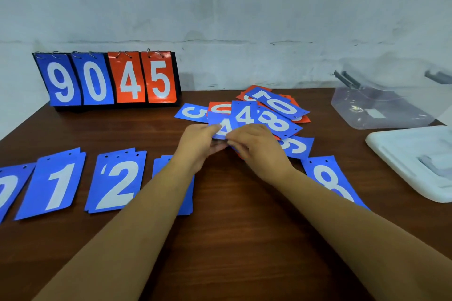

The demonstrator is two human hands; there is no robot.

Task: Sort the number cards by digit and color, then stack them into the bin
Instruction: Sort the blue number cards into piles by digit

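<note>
A loose heap of blue and red number cards (274, 115) lies at the table's middle back. My left hand (199, 144) and my right hand (254, 146) both pinch a blue 4 card (223, 127) at the heap's near edge. Another blue 4 card (244, 113) lies just behind it. Along the near left sit sorted blue piles: a 0 pile (9, 186), a 1 pile (55, 186) and a 2 pile (117, 181). A further blue pile (188, 200) is mostly hidden under my left forearm. A blue 8 card (329, 178) lies beside my right forearm.
A flip scoreboard (107, 79) reading 9 0 4 5 stands at the back left. A clear plastic bin (381, 105) sits at the back right, with its white lid (413, 164) lying in front of it. A wall runs behind the wooden table (232, 239).
</note>
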